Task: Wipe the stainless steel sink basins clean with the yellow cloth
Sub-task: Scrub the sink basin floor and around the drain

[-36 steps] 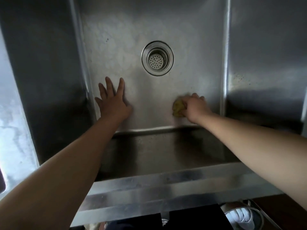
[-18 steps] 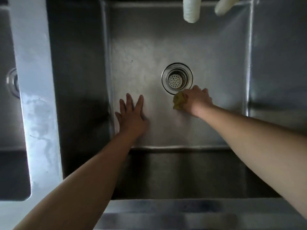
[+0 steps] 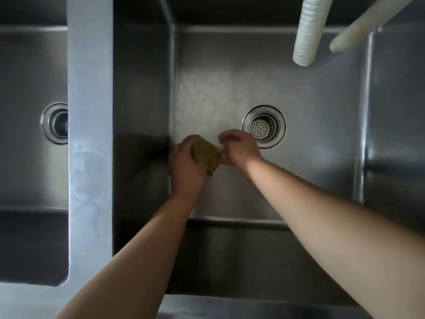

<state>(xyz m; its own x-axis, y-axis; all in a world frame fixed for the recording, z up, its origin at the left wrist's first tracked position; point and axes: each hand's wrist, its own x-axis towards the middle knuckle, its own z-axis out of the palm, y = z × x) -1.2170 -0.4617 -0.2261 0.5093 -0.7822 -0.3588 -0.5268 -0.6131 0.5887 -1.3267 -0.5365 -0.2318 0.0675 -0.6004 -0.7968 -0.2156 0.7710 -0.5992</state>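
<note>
— Where's the cloth?

— I see the yellow cloth [image 3: 205,153], a crumpled olive-yellow wad, just left of the perforated round drain [image 3: 263,126], above the brushed steel basin [image 3: 322,139] floor.

— Who holds it?

— My left hand [image 3: 186,165] curls closed around it; my right hand [image 3: 239,149] pinches its edge, fingers bent. Half a second ago the left lay flat on the floor and the right alone gripped it.
</note>
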